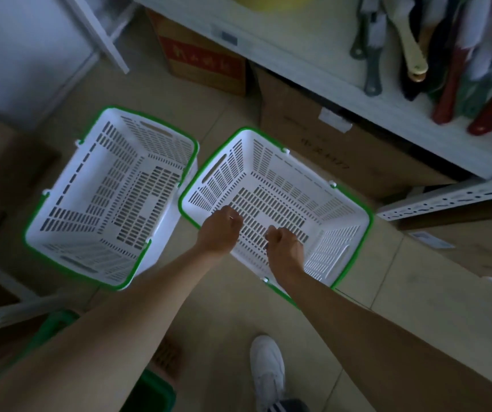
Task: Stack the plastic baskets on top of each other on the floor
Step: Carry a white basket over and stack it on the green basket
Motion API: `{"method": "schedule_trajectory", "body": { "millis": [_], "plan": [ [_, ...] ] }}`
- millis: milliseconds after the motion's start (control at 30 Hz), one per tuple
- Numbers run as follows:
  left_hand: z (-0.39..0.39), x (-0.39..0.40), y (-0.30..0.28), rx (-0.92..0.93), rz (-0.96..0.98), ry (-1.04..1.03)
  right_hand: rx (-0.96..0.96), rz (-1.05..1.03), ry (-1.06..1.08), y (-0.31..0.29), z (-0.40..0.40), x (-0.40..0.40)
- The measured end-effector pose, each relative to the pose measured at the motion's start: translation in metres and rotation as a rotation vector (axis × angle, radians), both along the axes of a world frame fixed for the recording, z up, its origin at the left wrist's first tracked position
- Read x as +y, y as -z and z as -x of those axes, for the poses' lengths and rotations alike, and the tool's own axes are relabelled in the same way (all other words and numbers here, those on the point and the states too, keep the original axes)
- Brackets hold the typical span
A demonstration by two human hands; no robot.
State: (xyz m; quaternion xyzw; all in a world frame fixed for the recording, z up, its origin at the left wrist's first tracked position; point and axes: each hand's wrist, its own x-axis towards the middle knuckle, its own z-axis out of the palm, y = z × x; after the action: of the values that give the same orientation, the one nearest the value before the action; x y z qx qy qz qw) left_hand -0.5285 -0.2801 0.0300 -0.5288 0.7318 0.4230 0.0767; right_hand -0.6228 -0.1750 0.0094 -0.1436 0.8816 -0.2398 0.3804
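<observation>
Two white slotted plastic baskets with green rims stand side by side on the tiled floor, both upright and empty. The left basket (69, 203) has no hand near it. Both my hands are at the right basket (343, 215). My left hand (219, 230) is curled over that basket's near-left rim. My right hand (283, 245) reaches over the same rim into the basket, its fingers curled against the inner wall. Whether the right hand grips the wall is unclear. My right forearm hides the basket's near corner.
Cardboard boxes (328, 138) sit under a white shelf (313, 55) just behind the right basket. A red-printed box (203, 60) stands further back. Brushes hang at top right. A green bin (149, 394) and my white shoe (268, 370) are near me.
</observation>
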Motion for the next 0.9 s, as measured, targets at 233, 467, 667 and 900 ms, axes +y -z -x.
{"method": "schedule_trajectory", "body": {
  "millis": [233,467,667,900],
  "plan": [
    [0.027,-0.024,0.006,-0.044,0.034,0.170,-0.011,-0.031,0.117,0.005,0.028,-0.005],
    [0.045,-0.047,0.030,-0.118,0.211,0.365,-0.102,-0.066,0.320,0.023,0.045,0.001],
    [0.058,-0.080,0.054,-0.262,0.397,0.416,-0.046,-0.201,0.505,0.041,0.069,0.007],
    [0.069,-0.113,0.076,-0.395,0.402,0.338,0.080,-0.245,0.782,0.055,0.091,0.018]
  ]
}}
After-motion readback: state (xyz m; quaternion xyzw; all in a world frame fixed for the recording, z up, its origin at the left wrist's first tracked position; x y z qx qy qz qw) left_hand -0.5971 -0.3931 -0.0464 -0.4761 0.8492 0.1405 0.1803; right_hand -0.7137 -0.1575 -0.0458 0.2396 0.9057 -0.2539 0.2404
